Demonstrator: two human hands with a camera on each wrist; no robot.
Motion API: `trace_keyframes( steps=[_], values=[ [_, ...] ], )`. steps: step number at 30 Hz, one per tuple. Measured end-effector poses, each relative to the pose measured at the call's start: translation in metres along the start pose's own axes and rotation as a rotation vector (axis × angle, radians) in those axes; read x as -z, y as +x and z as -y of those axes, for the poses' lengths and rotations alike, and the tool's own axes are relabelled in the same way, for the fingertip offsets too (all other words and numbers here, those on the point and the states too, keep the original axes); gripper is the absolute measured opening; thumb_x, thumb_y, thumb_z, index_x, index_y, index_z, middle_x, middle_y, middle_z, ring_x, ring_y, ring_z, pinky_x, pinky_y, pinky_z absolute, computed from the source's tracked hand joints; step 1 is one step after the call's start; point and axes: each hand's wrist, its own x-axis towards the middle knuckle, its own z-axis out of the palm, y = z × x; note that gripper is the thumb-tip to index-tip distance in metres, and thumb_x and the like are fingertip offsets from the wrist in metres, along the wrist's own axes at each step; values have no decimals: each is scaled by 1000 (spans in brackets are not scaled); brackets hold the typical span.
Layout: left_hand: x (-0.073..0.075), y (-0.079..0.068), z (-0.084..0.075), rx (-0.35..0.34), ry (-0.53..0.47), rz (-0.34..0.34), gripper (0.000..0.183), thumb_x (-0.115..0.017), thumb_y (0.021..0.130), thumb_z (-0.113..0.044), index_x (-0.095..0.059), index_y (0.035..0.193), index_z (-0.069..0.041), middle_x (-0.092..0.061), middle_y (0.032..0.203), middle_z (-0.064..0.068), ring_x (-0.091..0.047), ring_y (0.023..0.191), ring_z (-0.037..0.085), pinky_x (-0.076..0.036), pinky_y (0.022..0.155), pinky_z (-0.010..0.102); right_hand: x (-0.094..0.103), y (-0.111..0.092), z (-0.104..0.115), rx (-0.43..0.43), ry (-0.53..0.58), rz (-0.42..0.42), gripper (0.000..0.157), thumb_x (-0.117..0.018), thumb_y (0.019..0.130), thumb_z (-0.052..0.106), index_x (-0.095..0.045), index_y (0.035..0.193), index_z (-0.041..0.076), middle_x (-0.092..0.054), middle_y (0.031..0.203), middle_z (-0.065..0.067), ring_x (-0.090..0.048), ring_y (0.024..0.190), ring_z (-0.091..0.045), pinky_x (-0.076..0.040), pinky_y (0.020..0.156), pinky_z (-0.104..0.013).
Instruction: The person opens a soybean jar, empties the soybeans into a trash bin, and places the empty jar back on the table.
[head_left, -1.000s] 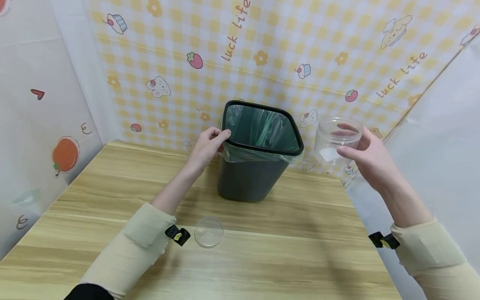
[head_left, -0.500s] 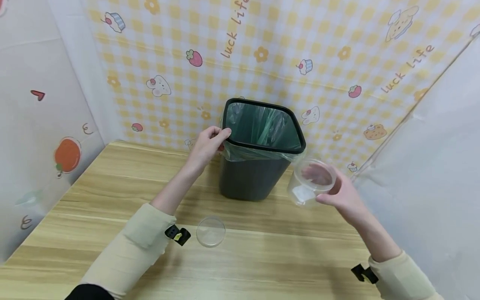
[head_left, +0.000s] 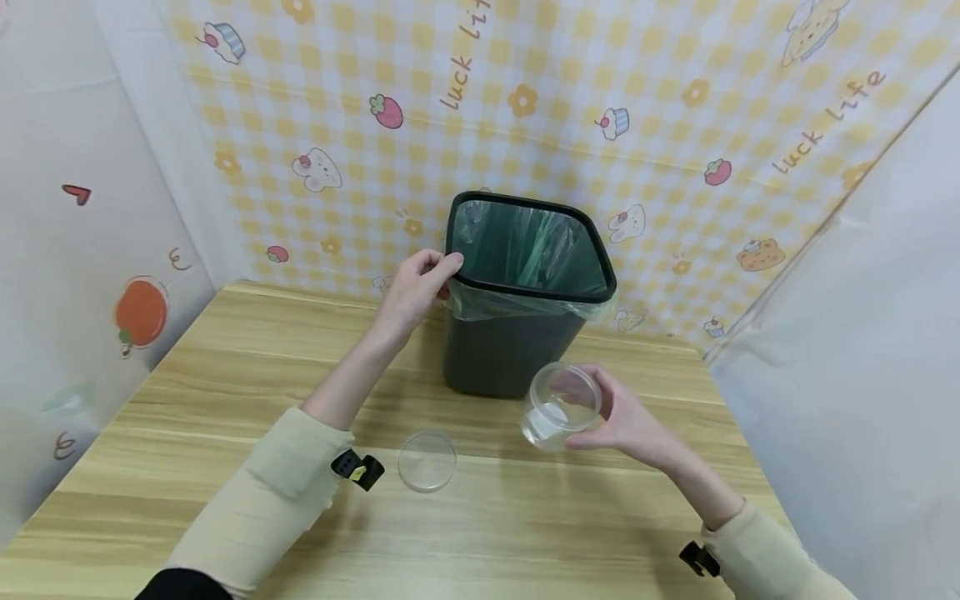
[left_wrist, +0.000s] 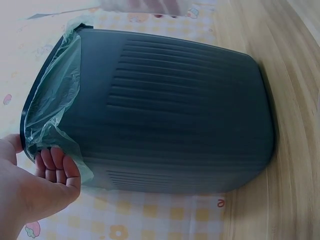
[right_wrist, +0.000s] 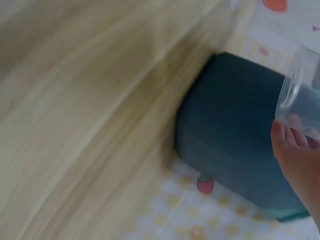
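Note:
A dark grey trash can (head_left: 502, 350) stands at the back of the table, lined with a thin green plastic bag (left_wrist: 57, 95) folded over its black rim. My left hand (head_left: 416, 287) grips the rim at its near left corner, thumb on top and fingers curled beneath. In front of the can, my right hand (head_left: 626, 421) holds a clear round plastic jar (head_left: 536, 408) without a lid, its mouth tipped up toward me. Something white and flat shows in or on the jar. A clear round lid (head_left: 427, 462) lies on the table left of the jar.
The wooden table (head_left: 315, 525) meets a yellow checked cloth backdrop (head_left: 337, 125) right behind the trash can. White sheets hang at the left and right sides.
My right hand has brought the jar from the right of the trash can down and leftward, in front of it. The left hand keeps its grip on the rim.

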Motion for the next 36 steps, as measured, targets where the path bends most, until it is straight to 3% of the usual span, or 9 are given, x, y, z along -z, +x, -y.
trace_keyframes(
  steps=[6,14,19,26,36],
  values=[
    [-1,1,0,0,-8,-3,31,-62,101,-40,-57,93,-10,-52,86,-1,-54,83,17,-52,87,32,-20,6,-15,-39,-83,67,81,-91,74,5,-46,142,3,-59,136,-20,-63,127,-22,-55,105,-37],
    [-1,2,-1,8,2,10,32,-62,101,-42,-57,94,-11,-53,90,-1,-55,85,18,-52,92,37,-39,12,-27,-100,-160,88,84,-95,71,17,-50,141,10,-64,135,-9,-60,128,-34,-48,109,-25],
    [0,3,1,23,0,11,32,-62,101,-41,-57,95,-11,-52,90,0,-55,84,18,-52,91,34,-46,16,-32,-121,-207,106,85,-95,71,21,-50,142,8,-64,134,-10,-60,126,-34,-50,108,-37],
    [1,2,0,23,-22,15,33,-62,101,-43,-58,99,-11,-53,89,0,-54,82,18,-51,98,46,-50,21,-35,-136,-249,110,87,-96,69,19,-50,141,5,-64,134,-15,-61,124,-35,-51,104,-47],
    [2,3,3,22,-48,41,36,-62,101,-47,-58,100,-11,-54,90,0,-55,83,16,-53,95,39,-55,20,-42,-128,-243,123,87,-96,68,19,-51,141,2,-65,133,-14,-62,122,-33,-52,103,-35]
  ],
)
